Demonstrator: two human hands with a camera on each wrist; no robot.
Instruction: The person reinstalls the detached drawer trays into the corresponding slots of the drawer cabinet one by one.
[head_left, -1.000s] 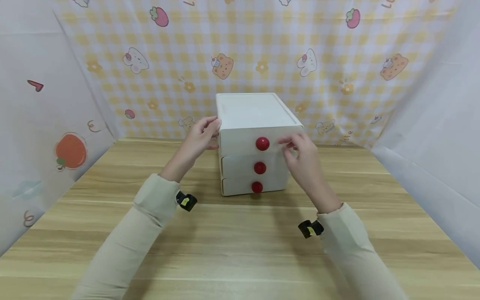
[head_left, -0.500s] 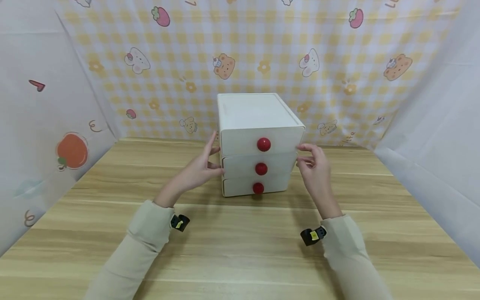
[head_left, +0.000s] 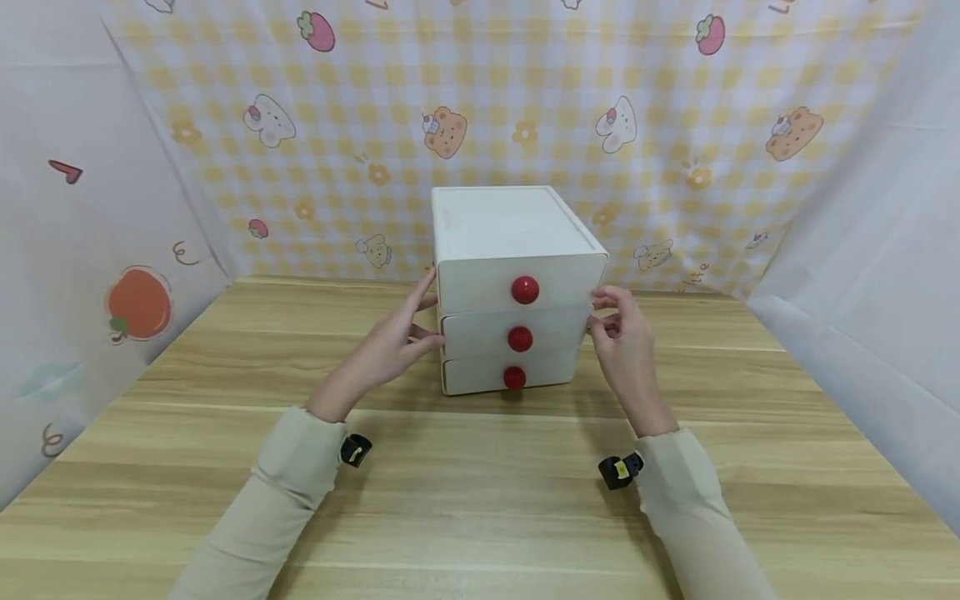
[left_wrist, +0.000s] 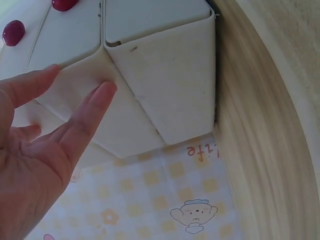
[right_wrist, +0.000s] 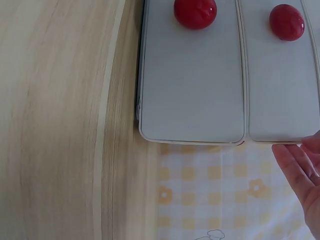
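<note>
A white three-drawer cabinet (head_left: pixel 510 221) stands on the table, its drawers pushed in. Each front carries one round red knob: top (head_left: pixel 525 290), middle (head_left: pixel 520 338) and bottom (head_left: pixel 514 377). At the cabinet's left side is my left hand (head_left: pixel 390 337), fingers extended and spread. The left wrist view shows its fingertips on the cabinet's side wall (left_wrist: pixel 165 85). My right hand (head_left: pixel 626 333) touches the opposite side with bent fingers, around the height of the upper and middle drawers. In the right wrist view its fingertips (right_wrist: pixel 282 152) lie at the edge of a drawer front.
The wooden table (head_left: pixel 480 500) extends in front of the cabinet and to both sides. Behind it hangs a yellow checked curtain (head_left: pixel 337 167) printed with cartoon animals. White cloth walls (head_left: pixel 885 250) close off the left and right.
My left hand has slid down from the cabinet's top left corner to mid-side. My right hand has moved from before the top drawer's front to the right side. The cabinet stays put.
</note>
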